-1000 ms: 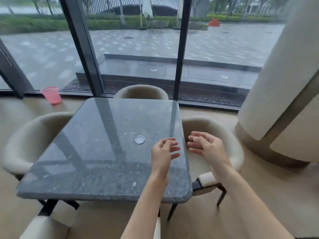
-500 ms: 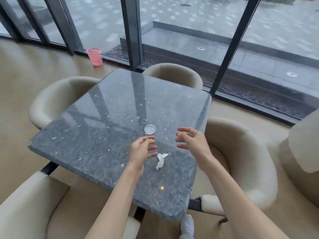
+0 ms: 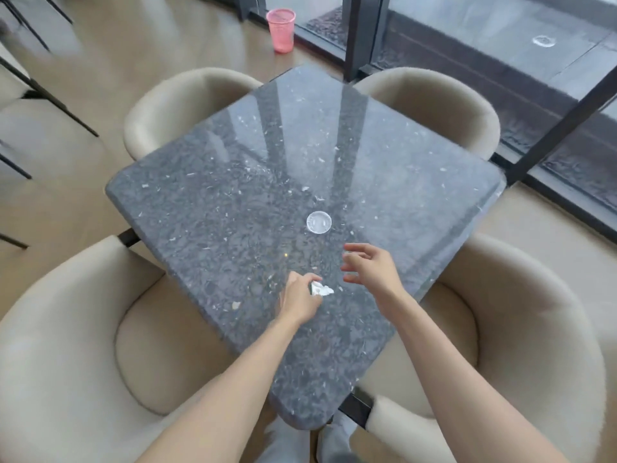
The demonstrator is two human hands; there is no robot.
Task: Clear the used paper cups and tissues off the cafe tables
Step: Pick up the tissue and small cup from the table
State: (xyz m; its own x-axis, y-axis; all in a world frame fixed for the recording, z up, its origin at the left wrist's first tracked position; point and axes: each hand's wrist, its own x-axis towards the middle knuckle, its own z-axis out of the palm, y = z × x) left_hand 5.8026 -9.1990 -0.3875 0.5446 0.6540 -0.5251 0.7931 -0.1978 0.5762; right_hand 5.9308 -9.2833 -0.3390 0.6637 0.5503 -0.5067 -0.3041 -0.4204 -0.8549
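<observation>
A crumpled white tissue (image 3: 323,289) lies on the dark speckled stone table (image 3: 233,208), near its front corner. My left hand (image 3: 298,297) is on it, fingers curled and pinching its left end. My right hand (image 3: 369,267) hovers just right of the tissue with fingers loosely spread and nothing in it. A clear round cup (image 3: 319,222), seen from above, stands on the table a little beyond both hands.
Several cream upholstered armchairs ring the table, among them one at the front left (image 3: 66,329) and one at the right (image 3: 517,329). A pink bin (image 3: 281,30) stands on the floor by the dark-framed window wall. Black chair legs show at the far left.
The view has tilted down and swung over the table. My left hand has dropped onto the tissue and taken hold of it. My right hand stays open beside it.
</observation>
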